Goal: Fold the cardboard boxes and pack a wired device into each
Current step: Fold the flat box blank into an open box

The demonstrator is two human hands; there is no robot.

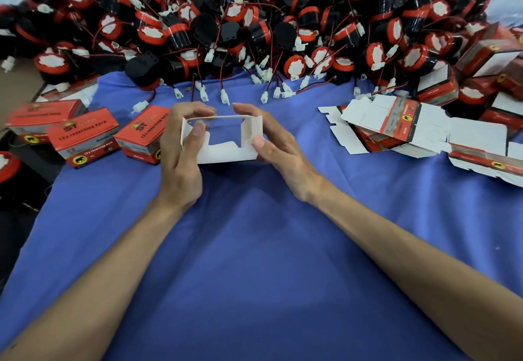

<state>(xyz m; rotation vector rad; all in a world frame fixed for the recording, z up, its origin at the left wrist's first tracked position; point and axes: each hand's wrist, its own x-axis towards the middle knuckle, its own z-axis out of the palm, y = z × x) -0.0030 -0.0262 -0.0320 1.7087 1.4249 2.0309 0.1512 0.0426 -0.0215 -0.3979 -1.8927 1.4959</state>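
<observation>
Hands, left hand [181, 159] and right hand [271, 145], grip opposite ends of an open-ended cardboard box [223, 154] above blue cloth [254, 247].

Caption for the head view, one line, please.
Left hand and right hand hold a half-folded box over blue cloth; closed boxes left, flat blanks right, wired devices piled behind.

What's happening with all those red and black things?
A person is folding a box: the left grip and right grip pinch its ends above the blue cloth. It is open and empty. Behind lies a heap of wired devices. Closed boxes sit on the left, flat boxes on the right.
</observation>
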